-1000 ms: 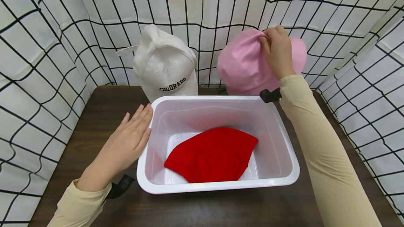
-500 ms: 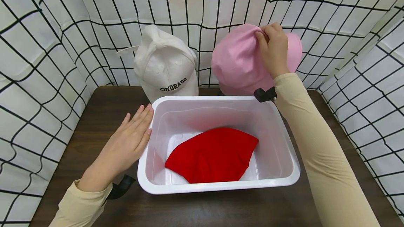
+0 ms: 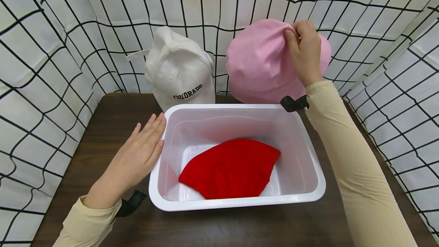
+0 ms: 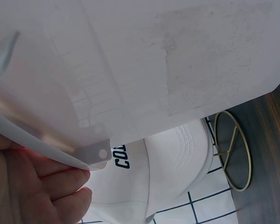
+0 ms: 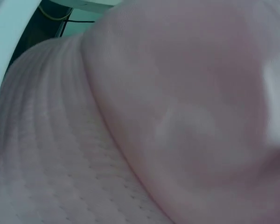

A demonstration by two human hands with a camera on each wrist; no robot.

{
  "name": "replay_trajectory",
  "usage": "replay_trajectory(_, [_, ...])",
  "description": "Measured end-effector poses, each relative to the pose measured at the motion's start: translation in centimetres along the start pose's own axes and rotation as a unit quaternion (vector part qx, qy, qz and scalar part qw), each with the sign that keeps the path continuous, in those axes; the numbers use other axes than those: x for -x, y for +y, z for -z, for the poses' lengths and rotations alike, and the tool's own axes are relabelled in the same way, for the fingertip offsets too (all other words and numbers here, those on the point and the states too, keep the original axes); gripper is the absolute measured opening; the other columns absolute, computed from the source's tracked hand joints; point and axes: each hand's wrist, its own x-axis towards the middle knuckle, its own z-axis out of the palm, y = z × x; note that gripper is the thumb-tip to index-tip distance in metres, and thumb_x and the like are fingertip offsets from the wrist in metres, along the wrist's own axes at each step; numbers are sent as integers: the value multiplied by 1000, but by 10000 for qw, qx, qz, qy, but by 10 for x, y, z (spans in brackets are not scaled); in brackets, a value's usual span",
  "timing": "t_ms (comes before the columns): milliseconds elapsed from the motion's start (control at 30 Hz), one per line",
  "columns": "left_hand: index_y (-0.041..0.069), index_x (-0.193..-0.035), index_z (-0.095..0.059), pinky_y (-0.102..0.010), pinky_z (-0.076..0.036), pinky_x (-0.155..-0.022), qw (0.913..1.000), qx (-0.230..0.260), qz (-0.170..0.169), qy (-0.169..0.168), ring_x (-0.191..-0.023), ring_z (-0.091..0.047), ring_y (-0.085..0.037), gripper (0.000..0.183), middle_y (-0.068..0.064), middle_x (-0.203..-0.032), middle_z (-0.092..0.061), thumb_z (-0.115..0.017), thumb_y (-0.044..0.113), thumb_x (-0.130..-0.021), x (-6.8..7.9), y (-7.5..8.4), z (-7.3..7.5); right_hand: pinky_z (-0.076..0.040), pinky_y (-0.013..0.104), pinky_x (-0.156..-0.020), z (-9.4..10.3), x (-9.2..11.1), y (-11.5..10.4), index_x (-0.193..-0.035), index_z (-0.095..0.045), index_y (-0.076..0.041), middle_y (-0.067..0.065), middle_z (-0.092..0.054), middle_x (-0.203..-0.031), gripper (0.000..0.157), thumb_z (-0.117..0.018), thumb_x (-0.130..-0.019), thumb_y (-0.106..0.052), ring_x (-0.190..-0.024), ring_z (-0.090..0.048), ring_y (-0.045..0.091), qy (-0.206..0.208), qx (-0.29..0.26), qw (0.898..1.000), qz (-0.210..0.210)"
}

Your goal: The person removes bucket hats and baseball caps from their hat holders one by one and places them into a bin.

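Note:
My right hand (image 3: 304,54) pinches the crown of a pink bucket hat (image 3: 260,60) behind the tub's far right corner. Up close, the right wrist view shows the hat's stitched brim (image 5: 51,135) and smooth crown (image 5: 186,93). With its fingers straight, my left hand (image 3: 135,153) rests against the left rim of a white plastic tub (image 3: 236,203). From the left wrist, those fingers (image 4: 60,186) appear below the rim, touching it. A red cloth hat (image 3: 233,169) lies flattened on the tub's floor.
A white cap (image 3: 181,64) lettered COLORADO sits upright behind the tub's left half. Its stand's brass-coloured ring base (image 4: 247,163) shows in the left wrist view. Black wire grid panels (image 3: 219,29) with white backing enclose the dark wooden table (image 3: 113,125) at the back and sides.
The pink bucket hat has risen, and more of its crown shows now. My right hand went slightly left, then up and back right with it. My left hand has stayed at the tub's rim.

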Motion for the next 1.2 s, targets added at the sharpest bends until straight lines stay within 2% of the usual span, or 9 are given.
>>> replay_trajectory(167, [-3, -145, -29, -54, -15, -111, 10000, 10, -25, 65, -140, -21, -34, 56, -18, -150, -27, -47, 20, -97, 0, 0, 0, -33, 20, -71, 5, 5, -3, -105, -57, 5, 8, -53, -85, 31, -47, -99, -24, -80, -45, 15, -661, 210, 9976, 93])
replay_trajectory(333, [-3, -145, -29, -54, -14, -111, 10000, 13, -7, 41, -140, -21, -34, 57, -18, -150, -27, -47, 20, -97, 0, 0, 0, -35, 26, -70, 7, 6, -5, -101, -58, 4, 16, -61, -90, 31, -49, -99, -26, -81, -51, 23, -944, 388, 9941, 356])
replay_trajectory(500, [-3, -146, -28, -54, -14, -111, 10000, 14, 32, -6, -140, -20, -34, 57, -18, -151, -27, -47, 21, -97, 0, 0, 1, -35, 21, -67, 9, 7, -7, -96, -60, 1, 15, -63, -84, 31, -57, -94, -30, -77, -52, 20, -1086, 368, 9921, 514])
replay_trajectory(600, [-3, -146, -28, -54, -13, -111, 10000, 6, 50, -38, -140, -19, -34, 57, -18, -151, -26, -46, 21, -97, 0, 0, 1, -35, 17, -65, 11, 8, -7, -93, -64, -1, 10, -62, -78, 30, -68, -87, -30, -73, -51, 14, -1137, 71, 9918, 576])
replay_trajectory(667, [-3, -146, -27, -54, -13, -111, 10000, -6, 58, -53, -141, -19, -33, 57, -18, -151, -26, -46, 21, -98, 0, 0, 1, -36, 17, -64, 13, 8, -7, -90, -68, -2, 1, -63, -75, 29, -76, -79, -28, -71, -50, 11, -1241, -259, 9898, 647])
replay_trajectory(800, [-3, -145, -28, -54, -13, -111, 10000, -21, 27, -15, -140, -20, -33, 56, -18, -151, -26, -46, 21, -98, 0, 0, 1, -37, 19, -62, 20, 6, -7, -85, -74, -6, -10, -63, -71, 27, -84, -70, -25, -69, -48, 10, -1820, -758, 9779, 696])
replay_trajectory(933, [-3, -145, -29, -54, -14, -111, 10000, -41, -17, 33, -140, -21, -33, 56, -19, -150, -27, -47, 20, -97, 0, 0, 1, -37, 19, -62, 27, 4, -12, -83, -74, -9, -9, -64, -71, 23, -84, -69, -24, -70, -48, 11, -2461, -728, 9629, 829])
replay_trajectory(1100, [-3, -145, -29, -55, -15, -111, 10000, -63, 2, 6, -140, -21, -34, 57, -19, -150, -28, -47, 20, -97, 0, 0, 1, -31, 20, -59, 35, 1, -23, -74, -69, -7, -3, -54, -70, 16, -81, -74, -17, -66, -40, 10, -2910, -492, 9415, 1626])
replay_trajectory(1200, [-3, -146, -28, -55, -15, -110, 10000, -78, 30, -20, -140, -20, -34, 57, -18, -150, -27, -47, 21, -97, 0, 1, 1, -31, 21, -61, 38, 1, -27, -74, -64, -7, -2, -52, -70, 16, -77, -79, -14, -67, -39, 9, -3178, -408, 9283, 1890])
